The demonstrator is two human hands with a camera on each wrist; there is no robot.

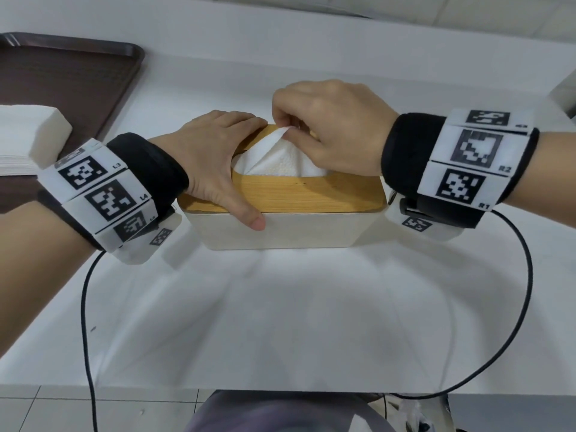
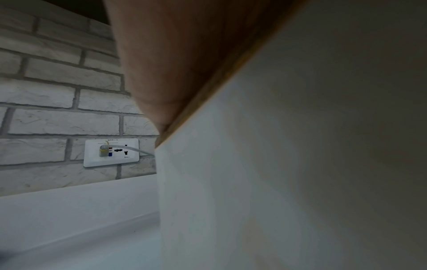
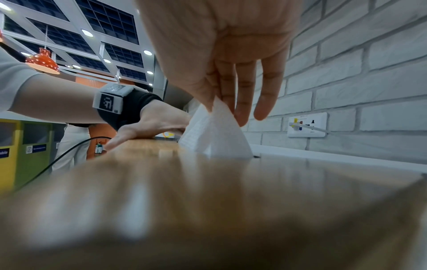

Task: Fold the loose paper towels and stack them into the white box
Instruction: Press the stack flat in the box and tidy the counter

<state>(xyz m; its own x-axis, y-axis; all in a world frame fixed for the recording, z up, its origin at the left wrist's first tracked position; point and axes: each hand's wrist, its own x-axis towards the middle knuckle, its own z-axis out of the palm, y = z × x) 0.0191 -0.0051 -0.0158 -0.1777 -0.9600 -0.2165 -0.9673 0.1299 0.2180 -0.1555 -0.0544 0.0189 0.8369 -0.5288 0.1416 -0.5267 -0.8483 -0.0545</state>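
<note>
While the left hand (image 1: 215, 157) rests flat on the wooden lid (image 1: 280, 194), the right hand (image 1: 327, 129) pinches the paper towel (image 1: 277, 160), peak upward.

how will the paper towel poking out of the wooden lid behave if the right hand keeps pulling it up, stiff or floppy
Probably floppy: the paper towel tents into a soft peak where the right hand pinches it. It looks thin and textured, so it may tear if yanked. The box might lift with it, which may be why the left hand presses on the wooden lid.

Left hand (image 1: 215, 157) lies flat with fingers straight and thumb splayed; right hand (image 1: 324, 126) pinches, fingertips down.
</note>
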